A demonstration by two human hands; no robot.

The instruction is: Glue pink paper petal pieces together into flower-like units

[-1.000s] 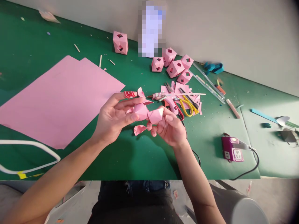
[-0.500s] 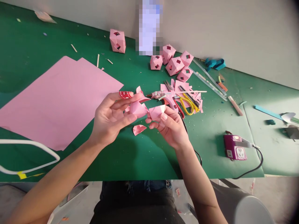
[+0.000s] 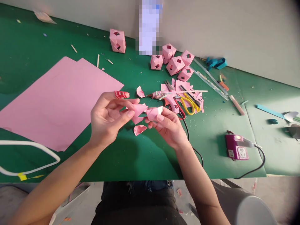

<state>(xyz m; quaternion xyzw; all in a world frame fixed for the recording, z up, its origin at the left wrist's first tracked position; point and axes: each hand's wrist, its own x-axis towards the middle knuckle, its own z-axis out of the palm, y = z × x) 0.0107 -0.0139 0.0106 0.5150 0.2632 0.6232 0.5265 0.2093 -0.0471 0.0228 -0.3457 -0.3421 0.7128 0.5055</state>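
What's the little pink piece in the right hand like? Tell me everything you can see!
The pink piece looks like folded paper, curved, with a pointed, paler corner at its upper right. The right hand pinches it by its right side, holding it up over the green table. Its left end is close to the left piece, which the left hand holds; whether the two touch or are joined is too small to tell.

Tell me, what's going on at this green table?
A person's left hand holds one folded pink paper form and the right hand another, close together; whether they are joined, I can't tell. Two loose folded pieces lie near the hands, with a glue gun just beyond. Six hollow paper shapes sit toward the wall.
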